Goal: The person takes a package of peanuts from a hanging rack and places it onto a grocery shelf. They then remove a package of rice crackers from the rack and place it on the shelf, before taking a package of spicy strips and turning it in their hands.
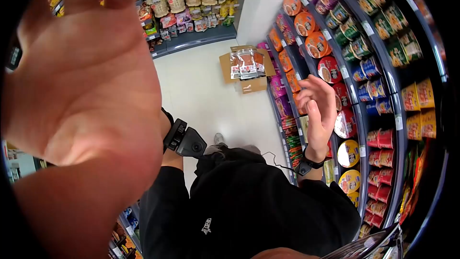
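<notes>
My left hand [91, 86] fills the left of the head view, very close to the camera. Its palm faces me, and the fingers are stretched and apart, with their tips cut off at the top edge. Nothing shows in it. On the right, my right hand [318, 108] is raised in front of the instant noodle shelves, its fingers loosely curved and holding nothing. Nearest to it are red-lidded noodle bowls [329, 70]; whether it touches any, I cannot tell. Each wrist wears a black strapped device, one [188, 141] on the left and another [304, 167] on the right.
An open cardboard box [254, 85] with silver-and-brown packets [247, 64] stands on the pale floor [196, 91]. Snack shelves [191, 42] run along the back. Noodle shelving [362, 115] with cups and bowls lines the right. Glasses [383, 240] show at the bottom right.
</notes>
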### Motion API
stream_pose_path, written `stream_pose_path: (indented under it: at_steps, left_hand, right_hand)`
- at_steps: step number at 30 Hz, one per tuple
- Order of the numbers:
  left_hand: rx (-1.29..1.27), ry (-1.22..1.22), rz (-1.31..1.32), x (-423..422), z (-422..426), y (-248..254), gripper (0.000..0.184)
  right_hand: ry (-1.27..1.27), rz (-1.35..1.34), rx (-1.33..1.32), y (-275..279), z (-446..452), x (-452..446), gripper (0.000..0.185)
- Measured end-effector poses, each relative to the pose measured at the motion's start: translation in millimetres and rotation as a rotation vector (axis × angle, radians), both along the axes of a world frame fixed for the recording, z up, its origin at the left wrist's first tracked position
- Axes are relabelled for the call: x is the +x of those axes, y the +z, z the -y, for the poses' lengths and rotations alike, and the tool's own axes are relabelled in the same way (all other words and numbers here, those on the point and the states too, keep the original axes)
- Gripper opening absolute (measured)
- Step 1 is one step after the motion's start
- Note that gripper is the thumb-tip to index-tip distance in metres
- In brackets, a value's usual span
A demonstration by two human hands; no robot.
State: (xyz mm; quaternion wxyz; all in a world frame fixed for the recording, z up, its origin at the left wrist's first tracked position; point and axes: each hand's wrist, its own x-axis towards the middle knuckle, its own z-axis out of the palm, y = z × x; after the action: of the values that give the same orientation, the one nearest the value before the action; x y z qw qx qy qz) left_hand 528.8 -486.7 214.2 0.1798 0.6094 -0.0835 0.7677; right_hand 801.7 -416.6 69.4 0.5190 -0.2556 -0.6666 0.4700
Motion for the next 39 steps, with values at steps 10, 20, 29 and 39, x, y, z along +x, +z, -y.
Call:
stream_pose_path:
  at_steps: [10, 20, 29, 39]
  left_hand:
    - [-0.011, 0.109, 0.060, -105.4, -14.8, 5.4, 0.095]
    - [-0.120, 0.432, 0.041, -221.1, -61.2, 16.2, 0.095]
    - [-0.730, 0.638, -0.178, -349.4, -213.2, -60.9, 0.063]
    - [-0.984, 0.688, -0.112, -396.8, -361.9, -173.2, 0.018]
  right_hand:
    - [0.010, 0.102, -0.075, -16.3, -45.5, -91.5, 0.040]
    - [0.081, 0.098, -0.134, -34.5, -136.4, -211.7, 0.040]
    - [0.030, -0.030, -0.158, -24.8, -255.0, -347.1, 0.036]
    - [-0.022, 0.065, -0.217, -45.3, -354.4, -432.5, 0.036]
